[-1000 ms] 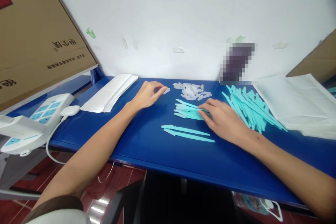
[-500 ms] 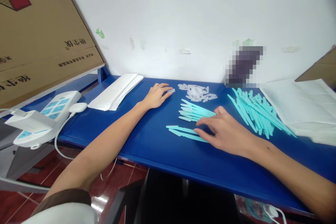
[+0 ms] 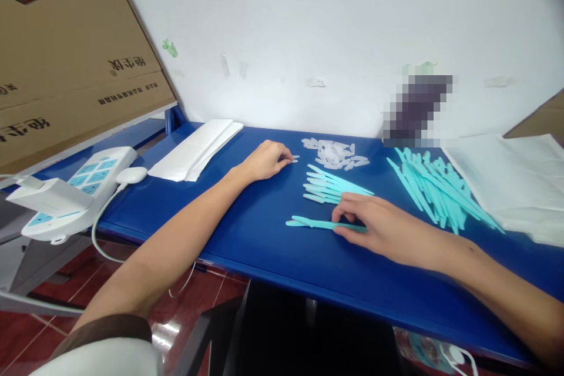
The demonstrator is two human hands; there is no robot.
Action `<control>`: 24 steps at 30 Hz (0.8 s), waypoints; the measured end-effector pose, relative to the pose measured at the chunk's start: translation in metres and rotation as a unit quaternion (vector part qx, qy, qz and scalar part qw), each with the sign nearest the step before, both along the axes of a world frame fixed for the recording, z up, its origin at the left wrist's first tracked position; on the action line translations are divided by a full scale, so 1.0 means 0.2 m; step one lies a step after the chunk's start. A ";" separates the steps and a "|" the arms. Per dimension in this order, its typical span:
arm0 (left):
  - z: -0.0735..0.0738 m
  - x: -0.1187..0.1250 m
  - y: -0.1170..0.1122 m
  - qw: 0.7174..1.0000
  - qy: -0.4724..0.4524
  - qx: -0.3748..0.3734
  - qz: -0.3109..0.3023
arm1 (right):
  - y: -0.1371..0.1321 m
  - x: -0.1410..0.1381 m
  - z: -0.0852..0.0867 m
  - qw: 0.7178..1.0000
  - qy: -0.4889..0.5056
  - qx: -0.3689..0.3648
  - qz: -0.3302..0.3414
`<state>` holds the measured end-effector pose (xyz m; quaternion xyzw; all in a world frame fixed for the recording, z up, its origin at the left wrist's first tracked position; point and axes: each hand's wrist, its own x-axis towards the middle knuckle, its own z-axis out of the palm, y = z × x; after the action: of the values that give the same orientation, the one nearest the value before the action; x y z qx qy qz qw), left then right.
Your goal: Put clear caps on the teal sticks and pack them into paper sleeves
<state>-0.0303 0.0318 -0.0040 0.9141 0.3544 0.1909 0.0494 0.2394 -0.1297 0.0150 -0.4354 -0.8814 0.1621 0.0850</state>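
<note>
My right hand (image 3: 363, 217) pinches turquoise eyebrow razors (image 3: 317, 222) between thumb and fingers, low over the table. Two seem to lie together, their blade ends pointing left. Just behind it, a small row of similar razors (image 3: 326, 185) lies fanned out. My left hand (image 3: 269, 160) rests on the table farther back, with thumb and fingertips closed on small translucent blade caps (image 3: 295, 158); their tips poke out to the right. A loose heap of such caps (image 3: 337, 154) is to the right of that hand. A larger pile of turquoise razors (image 3: 434, 188) lies beyond my right hand.
Folded white paper (image 3: 196, 150) lies at the left of the blue table (image 3: 247, 229). A power strip (image 3: 79, 194) with a plugged charger and cable is at the left edge. A white sheet (image 3: 515, 182) lies at right. A cardboard box (image 3: 79, 47) leans at left against the white wall.
My right hand has closed on the two razors that lay apart, bringing them together. My left fingers have drawn in and pinched the small caps. The view has shifted slightly.
</note>
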 end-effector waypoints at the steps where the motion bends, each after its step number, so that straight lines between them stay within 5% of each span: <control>1: 0.00 0.00 0.00 1.000 0.003 0.000 -0.002 | 0.00 0.00 0.01 1.000 -0.004 -0.017 -0.003; 4: 0.01 -0.01 -0.01 1.000 0.012 0.003 -0.011 | -0.02 0.00 0.03 1.000 -0.021 -0.019 0.009; 9: 0.02 -0.04 0.00 1.000 0.020 0.005 -0.018 | -0.03 -0.02 0.04 0.996 -0.012 0.076 0.041; 17: 0.06 -0.04 -0.02 0.997 -0.022 -0.061 -0.038 | 0.01 0.02 -0.03 0.987 0.127 0.091 -0.031; 24: 0.09 -0.04 -0.06 0.989 -0.045 -0.123 -0.070 | 0.03 0.01 -0.02 0.977 0.138 0.144 -0.080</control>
<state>-0.0390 0.0196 0.0145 0.9140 0.3076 0.1835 0.1904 0.2418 -0.1243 0.0117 -0.4615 -0.8374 0.0849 0.2801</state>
